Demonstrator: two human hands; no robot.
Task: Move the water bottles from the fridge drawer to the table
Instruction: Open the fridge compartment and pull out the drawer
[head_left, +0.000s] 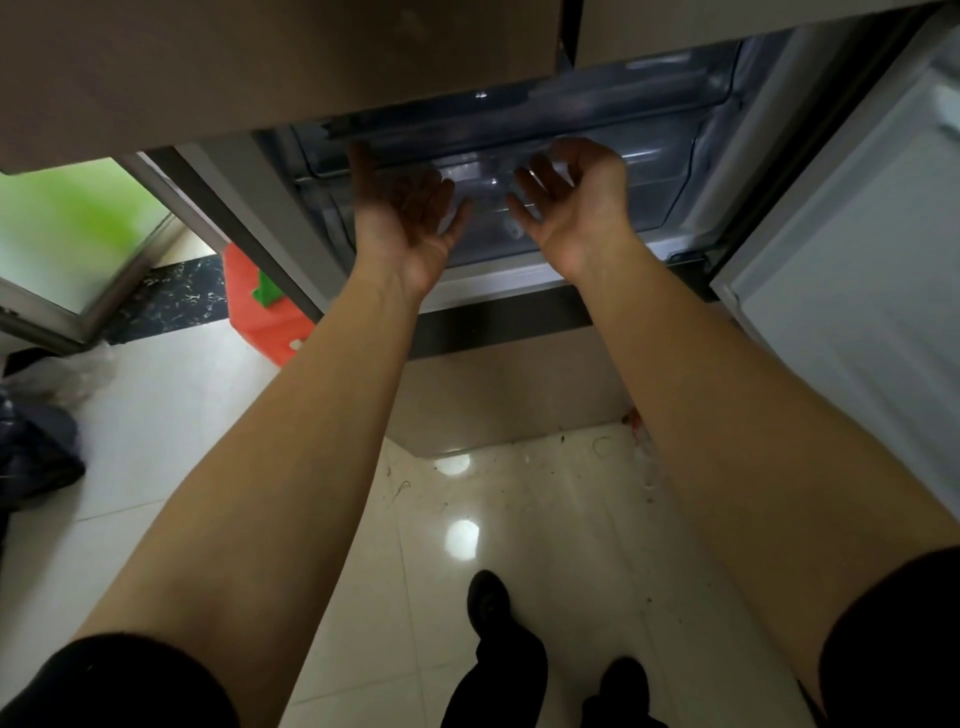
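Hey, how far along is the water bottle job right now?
Done: the white fridge door stands open. In hand: nothing yet; the left hand and right hand reach, empty and palms up, toward the clear plastic fridge drawer. Left: every bottle move; faint clear shapes in the drawer may be bottles; no table shows.

A clear plastic fridge drawer (649, 171) sat in the open fridge (519, 389), its contents too blurred to make out. Below, the glossy cream tiled floor (545, 519) carried scattered specks of debris and a red-orange bag (260, 317) beside the fridge. A crumpled clear plastic bag (83, 369) and a dark bundle (36, 447) lay at the left edge, and two black shoes (488, 603) stood in the foreground.
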